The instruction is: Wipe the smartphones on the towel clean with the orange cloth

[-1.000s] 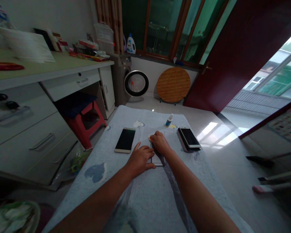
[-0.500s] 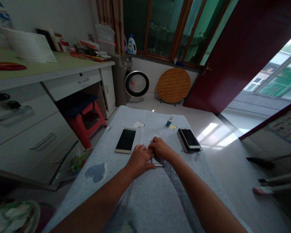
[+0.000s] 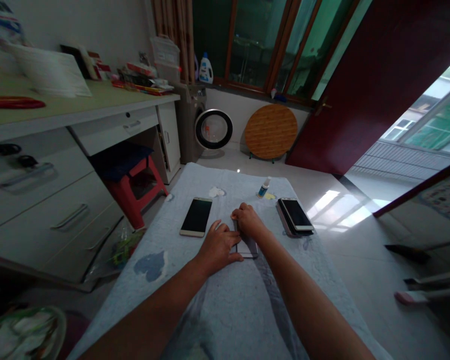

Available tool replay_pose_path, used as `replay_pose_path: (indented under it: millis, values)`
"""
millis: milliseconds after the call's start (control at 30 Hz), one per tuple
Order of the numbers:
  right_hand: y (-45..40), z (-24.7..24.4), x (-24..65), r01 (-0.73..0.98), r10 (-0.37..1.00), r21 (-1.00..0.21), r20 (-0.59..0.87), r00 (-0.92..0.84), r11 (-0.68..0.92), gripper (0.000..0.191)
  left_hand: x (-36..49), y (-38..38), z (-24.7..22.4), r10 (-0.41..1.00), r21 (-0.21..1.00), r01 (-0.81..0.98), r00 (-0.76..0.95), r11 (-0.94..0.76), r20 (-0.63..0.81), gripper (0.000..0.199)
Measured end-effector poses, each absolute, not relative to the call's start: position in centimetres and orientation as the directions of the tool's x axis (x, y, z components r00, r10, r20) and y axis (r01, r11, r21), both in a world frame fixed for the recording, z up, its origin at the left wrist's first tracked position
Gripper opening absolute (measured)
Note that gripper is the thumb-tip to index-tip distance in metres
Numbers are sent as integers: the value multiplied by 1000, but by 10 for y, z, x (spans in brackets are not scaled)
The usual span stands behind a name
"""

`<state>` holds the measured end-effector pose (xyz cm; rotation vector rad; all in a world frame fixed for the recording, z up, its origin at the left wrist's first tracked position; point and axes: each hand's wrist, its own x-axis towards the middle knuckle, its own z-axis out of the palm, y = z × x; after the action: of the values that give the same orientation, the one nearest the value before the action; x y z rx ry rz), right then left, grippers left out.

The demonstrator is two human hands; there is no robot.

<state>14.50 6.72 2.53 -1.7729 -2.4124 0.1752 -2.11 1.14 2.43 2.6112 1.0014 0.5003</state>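
Note:
A phone (image 3: 248,249) lies flat on the cloth-covered table in front of me, partly hidden by both hands. My left hand (image 3: 219,245) holds it from its left side, thumb near the bottom corner and fingers reaching over the edge. At the phone's upper end, my right hand (image 3: 246,220) has its fingers pinched together; whatever they hold is too small to make out. To the left rests a gold-rimmed phone (image 3: 196,217) with a dark screen. On the right, a white phone (image 3: 297,214) lies on top of a dark flat device (image 3: 285,217).
A small spray bottle (image 3: 263,187) stands toward the table's far edge. Beyond the light blue tablecloth (image 3: 150,302) are a red stool (image 3: 137,192), a desk with drawers (image 3: 71,215), a washing machine with its door ajar (image 3: 213,129) and a round wooden tabletop (image 3: 271,131).
My right hand has shifted slightly up along the phone, away from my left fingers, uncovering more of the phone. My left hand stays at its side, its fingers a little more spread.

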Motion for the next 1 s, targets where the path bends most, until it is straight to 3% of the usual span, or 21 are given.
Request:
replay_pose_path:
  millis: [233,500,833,1000]
  values:
    - [67,27,157,976,977,-58,-17,-211,210,32,-21,12,24,687,385,585,693,-714,220,41]
    - [58,22,177,996,993,-22,-70,-92,91,31,-22,13,16,681,394,570,687,-721,253,42]
    - [31,26,177,997,993,15,-90,-78,80,25,-19,17,12,647,406,528,720,-746,251,42]
    - [0,37,172,983,980,45,-98,-174,179,27,-19,19,5,643,413,524,729,-745,236,46]
